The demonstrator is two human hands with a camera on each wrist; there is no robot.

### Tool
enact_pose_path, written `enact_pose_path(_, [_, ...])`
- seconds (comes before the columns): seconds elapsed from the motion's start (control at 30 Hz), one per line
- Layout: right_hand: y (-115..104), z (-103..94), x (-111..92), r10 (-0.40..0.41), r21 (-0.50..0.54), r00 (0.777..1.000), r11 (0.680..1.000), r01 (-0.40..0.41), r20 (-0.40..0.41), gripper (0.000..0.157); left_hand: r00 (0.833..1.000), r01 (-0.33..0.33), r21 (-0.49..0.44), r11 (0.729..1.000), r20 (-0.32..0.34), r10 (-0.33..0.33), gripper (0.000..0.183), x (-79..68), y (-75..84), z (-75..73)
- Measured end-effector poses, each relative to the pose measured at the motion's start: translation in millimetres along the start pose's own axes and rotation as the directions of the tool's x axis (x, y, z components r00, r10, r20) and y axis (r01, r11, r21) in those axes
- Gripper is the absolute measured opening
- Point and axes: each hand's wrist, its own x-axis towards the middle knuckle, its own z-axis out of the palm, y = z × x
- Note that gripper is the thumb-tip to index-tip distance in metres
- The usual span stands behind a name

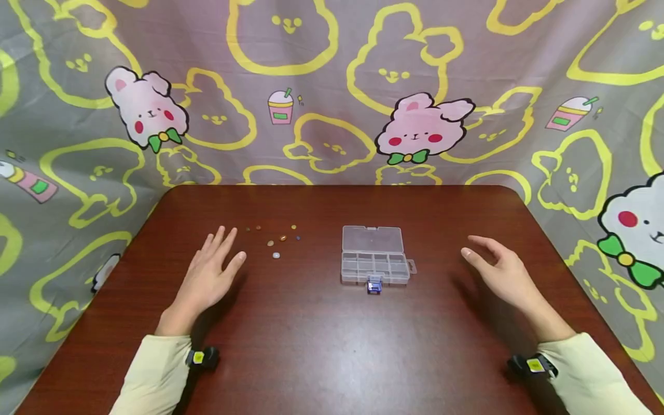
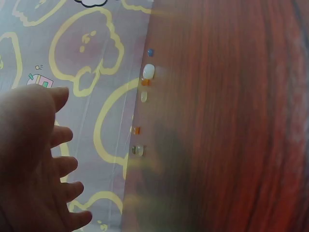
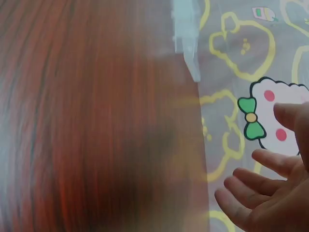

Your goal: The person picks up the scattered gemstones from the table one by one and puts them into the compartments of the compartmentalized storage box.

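My left hand hovers over the left of the table with its fingers spread and nothing in it. Just beyond its fingertips several small coloured stones lie scattered, among them a white stone, an orange one and a tiny blue one. Over on the right, my right hand is held above the table, fingers loosely bent and holding nothing. Between the hands stands a clear plastic compartment box, its lid tipped back. A shiny blue piece sits at its front edge.
The dark wooden table has rounded far corners. A patterned cloth hangs behind it and along both sides. From the box's right side sticks out a clear hanging tab. A black band circles the left wrist.
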Motion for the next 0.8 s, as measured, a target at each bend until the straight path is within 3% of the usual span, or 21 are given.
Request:
enact_pose_path(0.13, [-4.8,6.4,0.4,0.042,0.138,0.999,0.99,-0.04,-0.015,0.052,0.998,-0.002,-0.135,0.991,-0.055,-0.006,0.067,0.3,0.0,3.1])
enact_pose_path(0.23, [-7.0,11.5,1.6,0.078,0.279,0.997,0.957,-0.079,0.015,0.054,0.995,0.019,-0.281,0.96,-0.087,-0.045,0.063,0.7,1.8,4.5])
enact_pose_path(0.33, [-8.7,17.4,3.0,0.091,0.39,0.995,0.915,-0.104,0.052,0.056,0.993,0.033,-0.458,0.888,-0.089,-0.083,0.058,0.9,5.2,4.8])
enact_pose_path(0.47, [-10.7,26.1,4.9,0.087,0.47,0.991,0.874,-0.125,0.102,0.059,0.991,0.064,-0.668,0.741,-0.042,-0.124,0.056,0.3,10.8,3.5])
enact_pose_path(0.6, [-13.3,35.8,7.6,0.088,0.52,0.985,0.841,-0.153,0.147,0.061,0.991,0.096,-0.777,0.622,0.017,-0.132,0.059,0.6,12.9,3.4])
enact_pose_path(0.67, [-13.6,40.3,8.6,0.087,0.53,0.983,0.832,-0.162,0.164,0.061,0.992,0.108,-0.804,0.585,0.045,-0.122,0.06,1.1,13.0,5.7])
enact_pose_path(0.8, [-14.0,50.7,10.6,0.074,0.542,0.976,0.822,-0.176,0.205,0.059,0.99,0.128,-0.826,0.549,0.075,-0.117,0.058,1.6,12.1,10.4])
